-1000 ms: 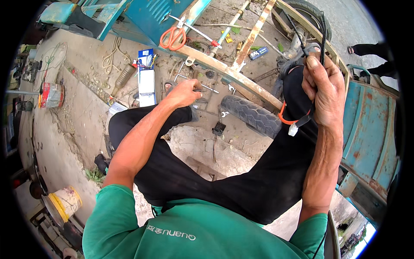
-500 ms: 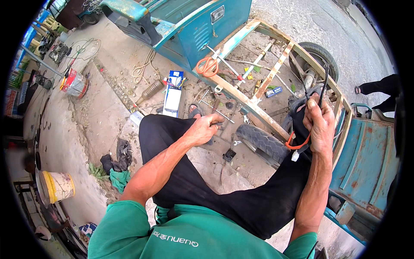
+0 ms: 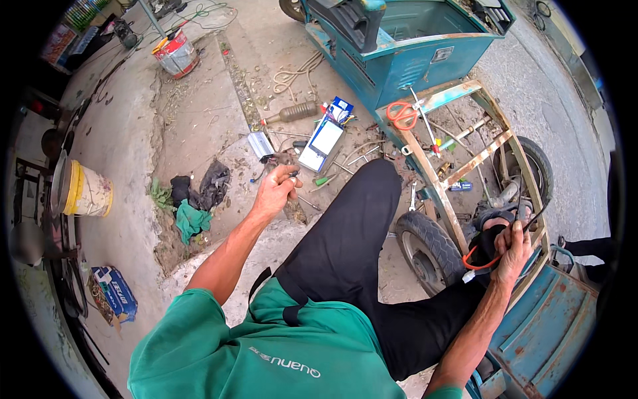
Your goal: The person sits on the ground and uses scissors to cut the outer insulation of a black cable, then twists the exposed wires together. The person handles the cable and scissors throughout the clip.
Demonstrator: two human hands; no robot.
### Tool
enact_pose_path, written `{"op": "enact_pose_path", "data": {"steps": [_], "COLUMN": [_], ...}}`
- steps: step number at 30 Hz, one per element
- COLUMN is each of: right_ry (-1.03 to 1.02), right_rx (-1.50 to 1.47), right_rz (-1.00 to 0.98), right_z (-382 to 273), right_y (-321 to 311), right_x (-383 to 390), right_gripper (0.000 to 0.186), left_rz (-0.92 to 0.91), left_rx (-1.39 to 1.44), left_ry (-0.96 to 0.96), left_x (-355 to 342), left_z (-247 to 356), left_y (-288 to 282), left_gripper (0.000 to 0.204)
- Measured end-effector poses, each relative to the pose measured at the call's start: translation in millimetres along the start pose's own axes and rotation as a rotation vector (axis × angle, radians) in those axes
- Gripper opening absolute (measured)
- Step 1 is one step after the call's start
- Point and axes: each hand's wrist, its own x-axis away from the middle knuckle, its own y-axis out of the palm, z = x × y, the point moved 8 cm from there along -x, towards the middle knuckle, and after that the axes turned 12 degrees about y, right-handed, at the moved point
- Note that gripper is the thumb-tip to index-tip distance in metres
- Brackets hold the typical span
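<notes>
My left hand (image 3: 279,186) is closed over the ground left of my raised knee, its fingers pinched round a small dark thing I cannot make out. Beyond it lie a white-and-blue boxed unit (image 3: 325,136) with wires, a silver case (image 3: 259,143) and some tools. My right hand (image 3: 510,249) grips a black cable (image 3: 535,219) by my right knee, with an orange wire (image 3: 471,258) and white connector (image 3: 469,275) hanging from it. Near that hand are a tire (image 3: 428,249) and a rusty cart frame (image 3: 480,159) with orange-handled scissors (image 3: 401,115) on it.
The teal cart body (image 3: 412,56) stands ahead, a rusty teal panel (image 3: 541,319) at lower right. A red bucket (image 3: 178,54), a yellow bucket (image 3: 88,191), a green rag (image 3: 191,219) and dark rags (image 3: 209,186) are on the left. Another person's legs (image 3: 585,249) show at far right.
The view has swung left, so the cart sits farther right. My left hand has moved outward, left of my knee. My right hand is lower, still holding the cable.
</notes>
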Motion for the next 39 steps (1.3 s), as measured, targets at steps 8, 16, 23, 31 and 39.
{"op": "enact_pose_path", "data": {"steps": [8, 16, 23, 31, 39], "right_ry": [0.025, 0.048, 0.028, 0.026, 0.033], "right_rx": [0.021, 0.009, 0.022, -0.018, -0.079], "right_rz": [-0.02, -0.07, -0.053, 0.031, 0.044], "right_z": [1, 4, -3, -15, -13], "right_y": [9, 16, 15, 1, -15], "right_x": [-5, -16, -13, -10, -6], "right_gripper": [0.018, 0.019, 0.023, 0.023, 0.027], "left_rz": [0.143, -0.012, -0.071, -0.16, -0.191], "left_rx": [-0.05, -0.236, -0.29, -0.202, -0.281], "left_ry": [-0.672, -0.65, -0.622, -0.498, -0.502], "left_x": [78, 52, 18, 12, 39], "left_z": [-234, -315, -314, -296, -278], "left_y": [-19, 3, 44, 55, -12], "left_gripper": [0.038, 0.04, 0.039, 0.038, 0.04]}}
